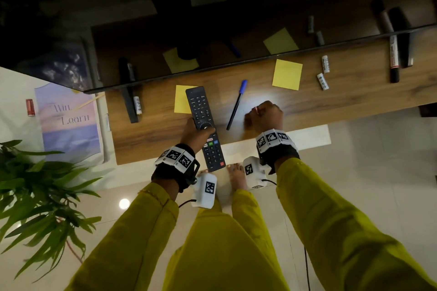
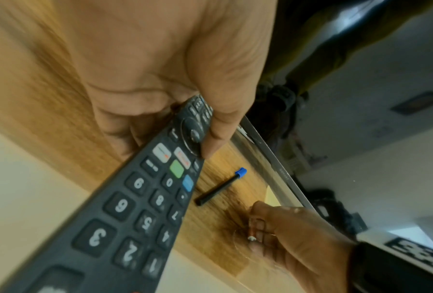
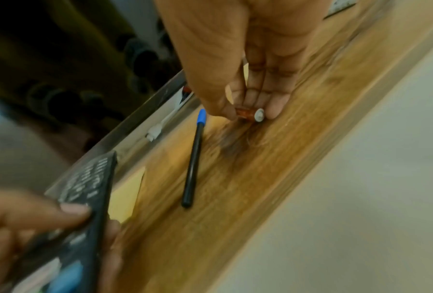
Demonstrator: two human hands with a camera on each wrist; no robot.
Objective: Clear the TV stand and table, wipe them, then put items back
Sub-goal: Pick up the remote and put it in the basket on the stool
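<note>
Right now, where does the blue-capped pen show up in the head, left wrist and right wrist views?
Head: the blue-capped pen lies on the wooden stand, centre, between the remote and the right hand.
Left wrist: pen right of centre, just beyond the remote's lower right edge.
Right wrist: pen at centre, cap pointing toward the hand above it.
Shared landmark: the remote held by the left hand.

Both arms stretched forward, wrists banded. Left hand (image 1: 192, 133) curled round remote (image 1: 205, 128), thumb on top. Right hand (image 1: 266, 114) knuckles up, fingertips (image 3: 273, 111) pinching battery (image 3: 251, 115).
</note>
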